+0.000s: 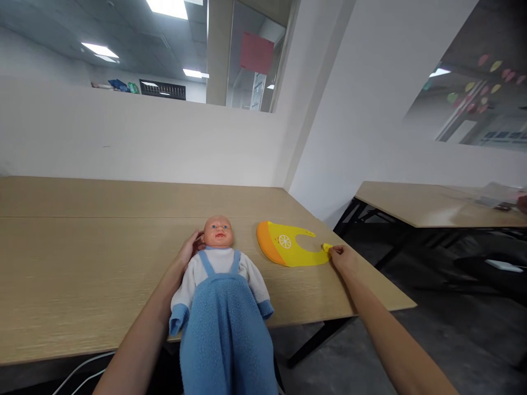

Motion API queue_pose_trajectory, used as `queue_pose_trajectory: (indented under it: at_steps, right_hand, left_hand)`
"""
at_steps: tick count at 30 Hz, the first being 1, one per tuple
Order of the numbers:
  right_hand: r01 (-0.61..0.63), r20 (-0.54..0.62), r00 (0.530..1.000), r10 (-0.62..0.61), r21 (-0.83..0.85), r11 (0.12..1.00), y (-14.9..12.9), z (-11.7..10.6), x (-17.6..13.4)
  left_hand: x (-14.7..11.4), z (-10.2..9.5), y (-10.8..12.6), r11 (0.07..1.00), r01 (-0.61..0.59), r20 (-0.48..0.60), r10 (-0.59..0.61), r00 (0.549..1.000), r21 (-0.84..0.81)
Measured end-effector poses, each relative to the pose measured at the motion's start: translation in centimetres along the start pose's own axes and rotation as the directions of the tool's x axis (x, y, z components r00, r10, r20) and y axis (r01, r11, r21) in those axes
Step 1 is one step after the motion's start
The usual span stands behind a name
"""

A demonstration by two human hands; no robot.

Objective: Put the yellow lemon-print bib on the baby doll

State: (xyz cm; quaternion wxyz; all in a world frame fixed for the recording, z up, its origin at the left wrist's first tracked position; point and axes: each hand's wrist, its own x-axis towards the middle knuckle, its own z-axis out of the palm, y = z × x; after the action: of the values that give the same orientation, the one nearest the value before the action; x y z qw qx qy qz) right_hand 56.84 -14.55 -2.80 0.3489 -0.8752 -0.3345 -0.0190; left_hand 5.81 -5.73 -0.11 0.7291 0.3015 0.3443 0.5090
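A baby doll (221, 299) in a white top and light blue fleece overalls lies face up, its head and upper body on the table and its legs toward me. My left hand (190, 246) is cupped against the side of its head and neck; some fingertips are hidden behind the head. Right of the doll, a yellow bib (302, 255) with an orange pocket end and a white citrus-slice print lies flat on the table. My right hand (341, 257) is closed in a pinch on one end of the bib's neck strap.
The wooden table (94, 263) meets a white wall behind and ends at a right edge near my right hand. Another table (415, 206) stands farther right, with part of a person's hand (522, 203) at its far end. White cables (84, 363) hang at lower left.
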Motion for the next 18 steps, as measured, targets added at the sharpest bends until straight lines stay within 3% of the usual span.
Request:
queue_pose_trajectory:
  at_steps: [5,8,10,13,15,18]
  right_hand:
    - [-0.023,-0.013,1.000,0.022,-0.005,1.000,-0.2,0.0,-0.6]
    - [-0.007,-0.019,1.000,0.008,0.016,1.000,0.1,-0.2,-1.3]
    - [0.010,-0.024,1.000,-0.010,0.034,0.999,0.3,-0.4,-2.0]
    - [0.030,-0.039,0.999,-0.028,0.052,0.998,0.4,-0.9,-3.5]
    - [0.042,-0.039,0.998,-0.040,0.057,0.997,0.2,-1.3,-4.9]
    - [0.073,-0.008,0.997,-0.072,0.077,0.994,0.0,-2.0,-7.1]
  left_hand:
    - [-1.0,0.1,0.1,1.000,0.004,-0.021,-0.004,1.000,-0.001]
    - [-2.3,0.2,0.1,0.985,-0.089,-0.051,0.097,0.994,0.148]
    - [-3.8,0.1,0.1,0.917,-0.166,-0.058,0.200,0.978,0.361]
    - [-7.2,-0.6,-0.2,0.696,-0.178,-0.083,0.323,0.943,0.695]
    - [-9.9,-1.6,-0.6,0.603,-0.133,-0.104,0.342,0.934,0.786]
    - [-13.7,-3.6,-1.2,0.630,-0.149,-0.084,0.325,0.942,0.762]
